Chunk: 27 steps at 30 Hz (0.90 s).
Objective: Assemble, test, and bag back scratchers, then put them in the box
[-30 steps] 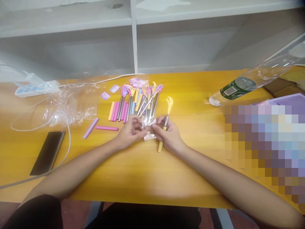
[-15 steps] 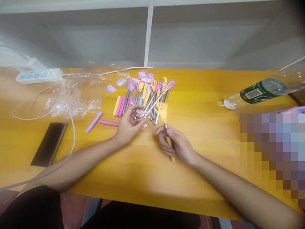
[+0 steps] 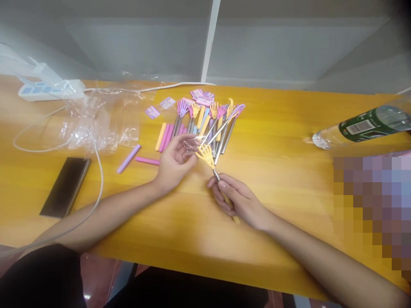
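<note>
My right hand (image 3: 236,199) is closed round the handle of a back scratcher with a yellow hand-shaped head (image 3: 206,155), a metal shaft and a yellow grip. Its head points up and left, close to my left fingertips. My left hand (image 3: 176,160) has its fingers curled round the edge of a clear plastic bag (image 3: 192,144). Just behind the hands lies a pile of back scratchers (image 3: 221,112) with purple, pink and yellow heads and metal shafts. Coloured grip tubes (image 3: 166,137) lie among and beside them; a purple tube (image 3: 129,158) and a pink tube (image 3: 147,161) lie apart on the left.
Small printed cards (image 3: 153,112) lie at the back. A heap of clear plastic bags (image 3: 105,124), a white power strip (image 3: 51,90) and a dark phone (image 3: 65,187) are on the left. A white cable (image 3: 102,179) crosses above my left forearm. A bottle (image 3: 362,125) lies at right.
My right hand has brought the yellow back scratcher's head left, tilting it toward the plastic bag at my left hand. The whole view has shifted slightly.
</note>
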Available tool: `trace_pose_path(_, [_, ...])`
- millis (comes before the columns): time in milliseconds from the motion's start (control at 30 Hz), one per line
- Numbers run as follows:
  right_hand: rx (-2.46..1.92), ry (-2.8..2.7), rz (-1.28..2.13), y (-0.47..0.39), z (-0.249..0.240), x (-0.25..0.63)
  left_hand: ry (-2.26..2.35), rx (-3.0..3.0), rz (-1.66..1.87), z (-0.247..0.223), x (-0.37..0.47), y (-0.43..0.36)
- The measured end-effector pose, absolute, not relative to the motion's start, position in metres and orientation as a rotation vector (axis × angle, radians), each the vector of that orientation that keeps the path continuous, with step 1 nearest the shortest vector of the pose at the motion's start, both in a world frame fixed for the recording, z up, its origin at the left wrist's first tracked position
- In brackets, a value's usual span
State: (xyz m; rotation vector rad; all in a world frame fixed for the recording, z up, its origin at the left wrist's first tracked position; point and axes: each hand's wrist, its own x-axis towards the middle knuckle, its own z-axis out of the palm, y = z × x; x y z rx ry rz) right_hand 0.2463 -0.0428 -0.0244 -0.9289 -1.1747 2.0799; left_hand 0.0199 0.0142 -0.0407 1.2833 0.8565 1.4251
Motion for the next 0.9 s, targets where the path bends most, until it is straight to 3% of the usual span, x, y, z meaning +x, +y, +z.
trace_pose_path(900, [-1.019, -1.309, 1.931, -0.0436, -0.0191, 0.2449, 0.827, 1.32, 1.347, -0.0412, 0.0221, 0.0138])
